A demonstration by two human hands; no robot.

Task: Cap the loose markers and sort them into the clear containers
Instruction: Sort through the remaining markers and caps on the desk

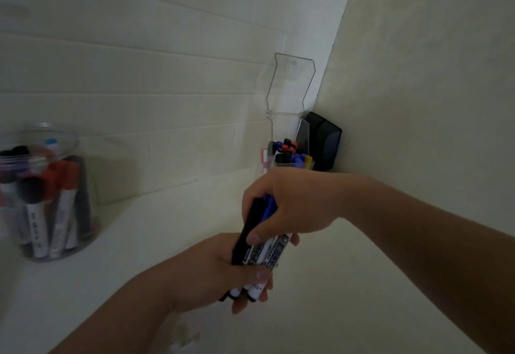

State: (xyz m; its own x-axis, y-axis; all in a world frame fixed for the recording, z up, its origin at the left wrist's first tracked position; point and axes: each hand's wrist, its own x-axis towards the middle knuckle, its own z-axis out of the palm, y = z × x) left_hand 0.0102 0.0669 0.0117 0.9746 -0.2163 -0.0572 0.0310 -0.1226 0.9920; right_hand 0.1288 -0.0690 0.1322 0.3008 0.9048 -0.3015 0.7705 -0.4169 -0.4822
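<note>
Your left hand curls its fingers round the lower end of a bundle of markers, held above the bench. Your right hand grips the upper end of the same bundle, thumb on a black marker, with a blue cap showing under the palm. A round jar of markers stands well to the left. A tall clear box, lid up, holds more in the far corner, beside a black case.

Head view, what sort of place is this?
Probably a classroom or office supply corner: a white ledge against pale walls, with a round clear jar of markers and a tall clear box of capped markers.
</note>
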